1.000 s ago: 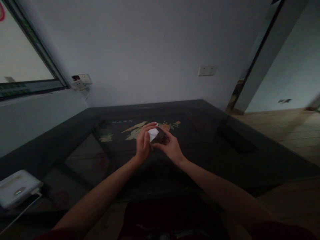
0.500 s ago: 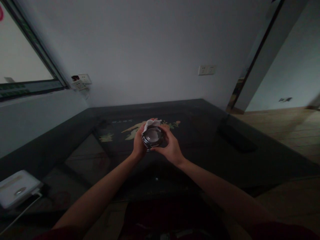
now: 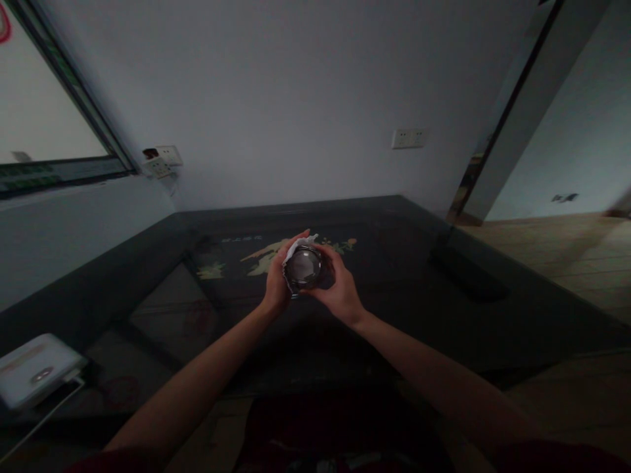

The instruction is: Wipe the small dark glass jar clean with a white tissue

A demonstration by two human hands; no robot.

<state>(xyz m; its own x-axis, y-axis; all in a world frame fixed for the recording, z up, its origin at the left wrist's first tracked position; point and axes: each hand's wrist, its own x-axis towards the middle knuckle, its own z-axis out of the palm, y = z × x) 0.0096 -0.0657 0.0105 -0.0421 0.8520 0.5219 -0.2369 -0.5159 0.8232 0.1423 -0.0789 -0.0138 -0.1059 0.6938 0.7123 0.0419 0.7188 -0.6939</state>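
Observation:
Over the dark table, a round, shiny glass jar [image 3: 304, 266] is held between both hands, its circular face toward me. A metallic-looking strip runs along its lower left side. My left hand [image 3: 277, 279] wraps the left side, with a crumpled white tissue [image 3: 298, 244] between its fingers and the upper rim. On the other side, my right hand [image 3: 341, 289] grips the jar, thumb below and fingers curled over the upper right. The undersides of the fingers and the far side of the jar are hidden.
The dark glossy table [image 3: 384, 341] carries a flower-and-bird picture [image 3: 269, 257] behind my hands. A white box with a cable [image 3: 42, 371] sits at the left edge. A long dark object [image 3: 468, 272] lies on the right. Wall sockets [image 3: 410, 138] are on the back wall.
The jar has turned slightly in my hands, so its round face shows more fully and the metallic strip sits lower left. The left fingers and tissue have shifted a little along the rim.

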